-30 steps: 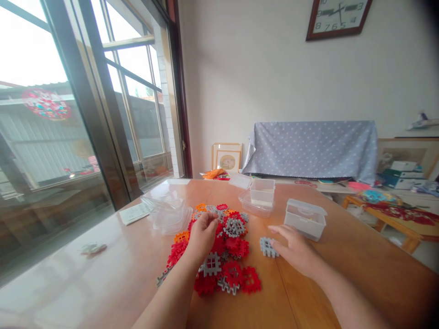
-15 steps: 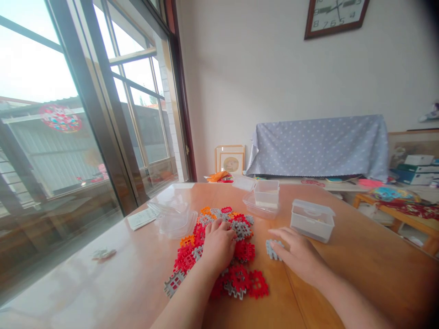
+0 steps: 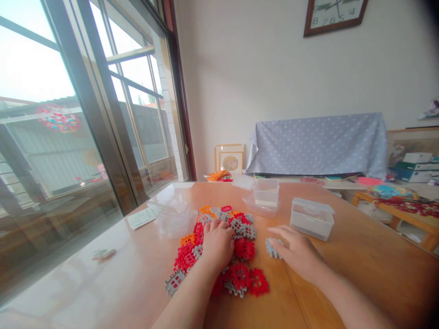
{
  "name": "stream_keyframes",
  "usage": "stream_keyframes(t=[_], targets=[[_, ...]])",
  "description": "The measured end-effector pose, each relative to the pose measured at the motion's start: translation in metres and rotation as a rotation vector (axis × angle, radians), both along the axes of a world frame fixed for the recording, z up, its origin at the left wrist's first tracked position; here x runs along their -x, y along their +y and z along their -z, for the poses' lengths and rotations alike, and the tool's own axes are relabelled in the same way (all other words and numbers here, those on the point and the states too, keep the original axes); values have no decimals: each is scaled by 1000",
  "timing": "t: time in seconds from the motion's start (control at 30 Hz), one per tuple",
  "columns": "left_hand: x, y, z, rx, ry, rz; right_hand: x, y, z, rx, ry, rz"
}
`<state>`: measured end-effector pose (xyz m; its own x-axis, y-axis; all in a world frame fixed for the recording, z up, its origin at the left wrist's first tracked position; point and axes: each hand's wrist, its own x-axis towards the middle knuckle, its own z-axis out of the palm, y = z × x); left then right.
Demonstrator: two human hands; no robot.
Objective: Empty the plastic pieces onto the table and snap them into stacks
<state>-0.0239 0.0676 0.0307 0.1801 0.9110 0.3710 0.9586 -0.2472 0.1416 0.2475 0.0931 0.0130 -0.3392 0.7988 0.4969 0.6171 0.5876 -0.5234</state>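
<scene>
My left hand (image 3: 218, 240) reaches into a pile of red, grey and orange interlocking plastic tiles (image 3: 187, 257) on the wooden table. Its fingers curl down among the tiles, and their tips are hidden. To the right of the pile, my right hand (image 3: 297, 249) has its thumb and fingers around a small grey interlocking piece (image 3: 273, 247), which is at the tabletop. A red tile (image 3: 258, 282) and a grey tile (image 3: 174, 281) lie at the near edges of the pile.
Behind my right hand stands a clear plastic box (image 3: 311, 219). Another clear box (image 3: 266, 192) is farther back, beside a clear tray. Transparent lids (image 3: 176, 223) and a white printed card (image 3: 142, 218) lie left of the pile. A small pale object (image 3: 104, 254) rests farther left.
Some grey and red tiles beside my left fingers have shifted slightly. My right hand stays at the grey piece, nearly still. The view has tilted a little.
</scene>
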Motion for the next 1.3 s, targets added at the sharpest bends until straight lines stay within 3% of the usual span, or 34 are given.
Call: stream_keyframes(t=[0.23,0.67,0.93,1.03,1.1,1.23,1.3], targets=[[2,1,-3,-31,-20,-11,1,0,1,16,12,4],[-4,1,5,-55,24,-60,0,0,2,26,19,10],[0,-4,-13,-134,-72,-81,1,0,1,23,21,11],[5,-3,-15,-149,-289,-50,1,-1,-1,20,38,18],[5,-1,-14,-114,-558,9,1,-1,-2,21,54,22],[-4,0,-10,186,-1229,147,6,-4,-2,84,131,0],[-11,-4,-11,323,-1455,201,10,-7,-3,159,202,-31]])
